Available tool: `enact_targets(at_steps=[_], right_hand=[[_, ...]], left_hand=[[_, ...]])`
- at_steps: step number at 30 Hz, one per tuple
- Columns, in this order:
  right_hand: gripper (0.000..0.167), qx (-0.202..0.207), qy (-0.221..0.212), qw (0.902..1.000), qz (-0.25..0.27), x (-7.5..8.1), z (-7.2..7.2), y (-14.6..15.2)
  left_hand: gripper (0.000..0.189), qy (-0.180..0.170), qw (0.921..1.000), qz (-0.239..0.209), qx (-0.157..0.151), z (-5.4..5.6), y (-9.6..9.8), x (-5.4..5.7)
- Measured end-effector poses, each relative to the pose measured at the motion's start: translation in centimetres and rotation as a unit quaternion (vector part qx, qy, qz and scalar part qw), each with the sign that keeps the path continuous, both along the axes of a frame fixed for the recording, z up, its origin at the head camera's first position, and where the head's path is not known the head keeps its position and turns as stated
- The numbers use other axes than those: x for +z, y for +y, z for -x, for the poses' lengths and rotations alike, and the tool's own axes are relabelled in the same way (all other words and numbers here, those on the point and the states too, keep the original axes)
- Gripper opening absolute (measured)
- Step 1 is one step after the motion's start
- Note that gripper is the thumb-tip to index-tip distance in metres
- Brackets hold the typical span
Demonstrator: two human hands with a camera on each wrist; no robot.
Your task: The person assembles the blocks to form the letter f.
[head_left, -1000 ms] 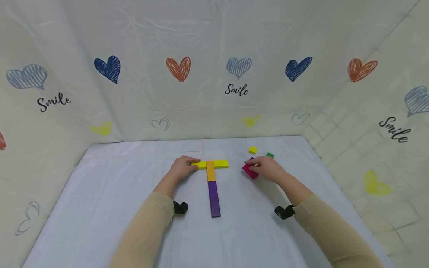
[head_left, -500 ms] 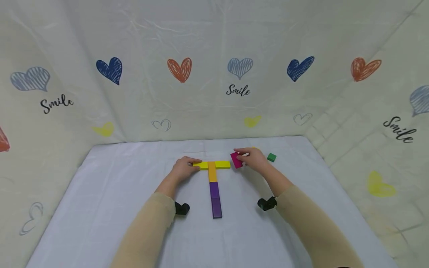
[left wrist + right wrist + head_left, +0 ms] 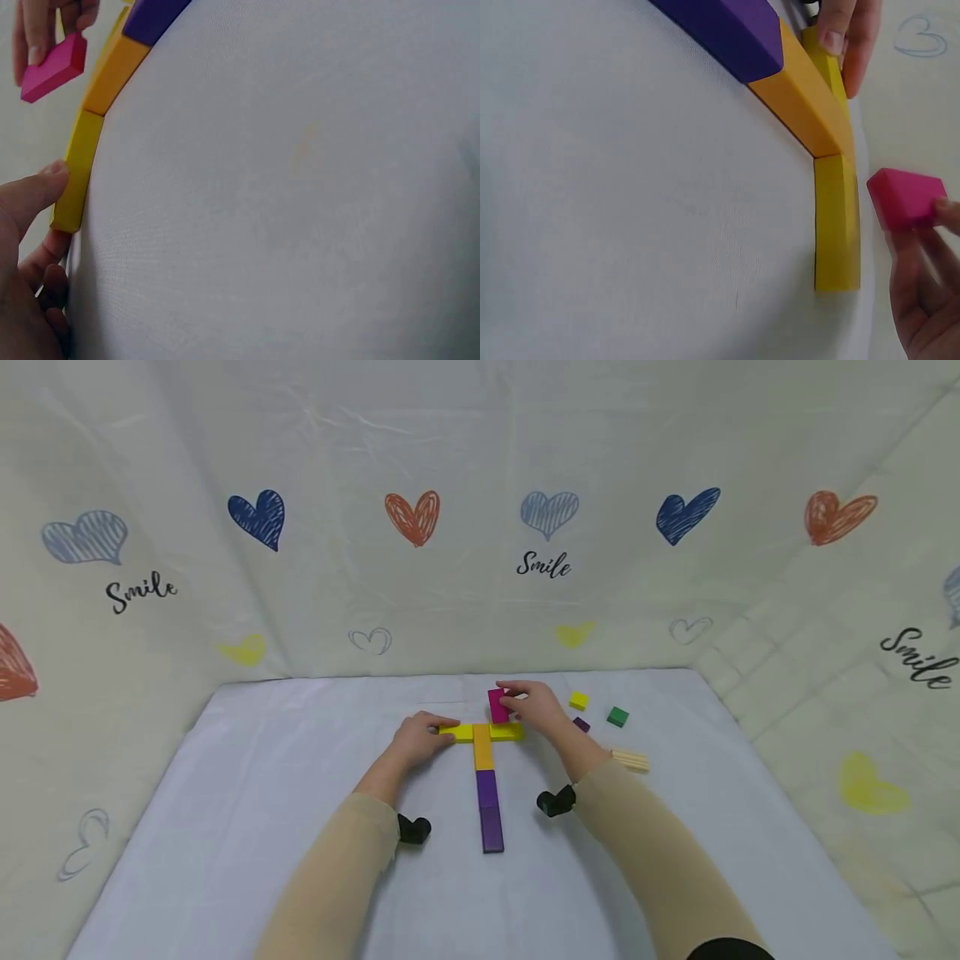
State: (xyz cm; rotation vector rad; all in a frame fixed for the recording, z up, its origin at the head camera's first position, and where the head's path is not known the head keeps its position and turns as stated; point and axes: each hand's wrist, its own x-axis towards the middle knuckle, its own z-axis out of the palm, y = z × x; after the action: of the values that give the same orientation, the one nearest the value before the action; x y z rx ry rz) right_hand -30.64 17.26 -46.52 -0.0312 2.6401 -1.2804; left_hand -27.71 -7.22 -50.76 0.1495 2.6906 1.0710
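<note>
My right hand (image 3: 536,703) pinches a pink block (image 3: 497,705) between thumb and fingers. It holds the block up near the back of the right yellow block (image 3: 507,732); in the right wrist view the pink block (image 3: 907,196) is apart from the yellow one. With thumb and finger, my left hand (image 3: 422,739) grips the left yellow block (image 3: 81,165) by its outer end. An orange block (image 3: 483,747) meets both yellow blocks at the middle. Two purple blocks (image 3: 490,810) continue the line toward me, forming a T shape flat on the cloth.
Right of my right hand lie a small yellow block (image 3: 578,700), a green block (image 3: 617,717) and a dark purple block (image 3: 581,724). Pale wooden strips (image 3: 630,761) lie beside the right forearm, partly hidden. A cloth backdrop (image 3: 465,618) with hearts rises behind the table.
My right hand has carried the pink block leftward from the loose blocks to behind the T's top bar, uncovering the small blocks and wooden strips. My left hand keeps its hold.
</note>
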Motion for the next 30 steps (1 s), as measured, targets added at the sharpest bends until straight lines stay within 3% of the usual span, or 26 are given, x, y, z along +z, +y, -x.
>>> enact_targets(at_steps=[15,30], right_hand=[[0.037,-0.011,-0.005,0.9997,0.019,-1.1,1.9,-3.1],[0.037,0.000,-0.018,0.9994,-0.028,-1.7,1.7,-3.5]], left_hand=[[0.029,0.001,1.0000,0.000,0.001,-0.1,0.1,0.6],[0.030,0.003,1.0000,0.000,-0.002,-0.1,0.0,0.5]])
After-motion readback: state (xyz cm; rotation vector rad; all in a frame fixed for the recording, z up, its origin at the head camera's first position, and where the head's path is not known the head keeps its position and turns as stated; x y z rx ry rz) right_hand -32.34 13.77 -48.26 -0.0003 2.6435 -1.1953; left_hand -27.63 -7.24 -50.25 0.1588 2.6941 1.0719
